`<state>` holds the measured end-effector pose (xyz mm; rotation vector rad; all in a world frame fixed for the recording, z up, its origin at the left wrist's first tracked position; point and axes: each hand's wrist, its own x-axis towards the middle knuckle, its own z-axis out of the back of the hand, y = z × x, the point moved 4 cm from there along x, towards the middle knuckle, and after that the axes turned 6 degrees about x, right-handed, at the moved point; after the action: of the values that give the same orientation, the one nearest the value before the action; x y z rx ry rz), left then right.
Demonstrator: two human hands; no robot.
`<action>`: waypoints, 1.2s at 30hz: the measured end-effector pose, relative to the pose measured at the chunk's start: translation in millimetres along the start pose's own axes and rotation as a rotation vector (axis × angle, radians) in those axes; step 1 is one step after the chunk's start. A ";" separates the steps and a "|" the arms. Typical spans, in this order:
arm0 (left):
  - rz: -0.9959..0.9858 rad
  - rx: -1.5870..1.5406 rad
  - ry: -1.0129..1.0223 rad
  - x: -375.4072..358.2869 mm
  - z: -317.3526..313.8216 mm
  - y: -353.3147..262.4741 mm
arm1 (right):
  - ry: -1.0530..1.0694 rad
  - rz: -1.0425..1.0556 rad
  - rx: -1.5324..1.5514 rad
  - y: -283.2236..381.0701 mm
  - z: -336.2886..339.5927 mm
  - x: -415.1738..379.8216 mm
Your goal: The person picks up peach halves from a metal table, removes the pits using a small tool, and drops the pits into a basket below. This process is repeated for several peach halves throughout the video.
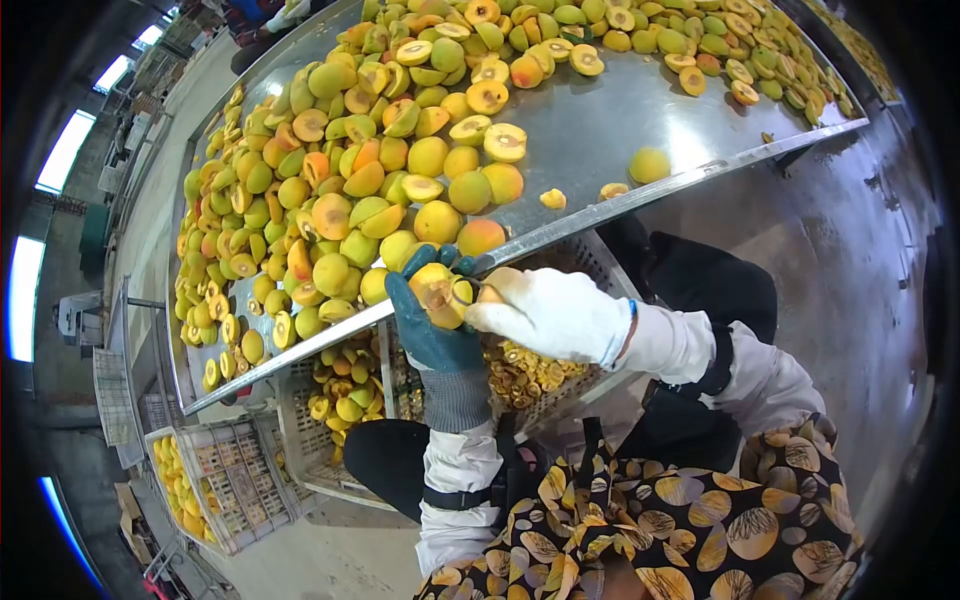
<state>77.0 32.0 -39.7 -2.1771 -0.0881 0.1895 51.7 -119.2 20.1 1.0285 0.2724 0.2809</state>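
My left hand (pixel 432 325), in a dark green rubber-coated glove with a grey cuff, is closed around a yellow peach half (pixel 437 293) just at the table's front edge. The cut face of the half is turned up toward me. My right hand (pixel 552 315), in a white glove, grips a small pitting tool (pixel 463 291) with a thin, dark curved loop. The loop meets the flesh of the peach half. Most of the tool's handle is hidden in the fingers.
A metal table (pixel 590 150) with a raised rim carries a large heap of peaches (pixel 330 180), many halved. Under the edge stand a crate of peach halves (pixel 350 385) and a crate of brown pits (pixel 525 372). Another filled crate (pixel 235 490) is at left. A person's gloved hand (pixel 288 15) shows beyond.
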 end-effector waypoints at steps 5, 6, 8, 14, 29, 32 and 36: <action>-0.326 0.583 0.038 -13.5 -14.9 -5.1 | -0.113 0.085 -0.112 0.9 -6.6 1.0; -0.356 0.617 0.020 -16.1 -17.8 -7.5 | -0.124 0.079 -0.076 -0.5 -8.2 1.4; -0.352 0.525 -0.024 -20.9 -21.6 -9.5 | -0.145 0.070 -0.006 -2.9 -12.2 2.4; -0.344 0.460 -0.098 -34.9 -30.9 -20.7 | -0.145 0.007 -0.015 2.6 -18.1 1.5; -0.420 0.721 -0.053 -38.8 -36.1 -29.9 | 0.366 -0.304 0.985 -0.3 -24.3 -2.4; -0.499 0.786 -0.034 -37.7 -37.8 -29.9 | 0.484 -0.421 1.099 -2.9 -16.7 -4.7; -0.331 0.674 0.036 -38.0 -38.6 -30.3 | 0.410 -0.327 0.777 0.5 -13.2 -4.2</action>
<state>46.3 13.2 10.9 -1.4679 -0.3143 -0.0135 43.0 -109.9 14.5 1.6602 0.9629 0.0765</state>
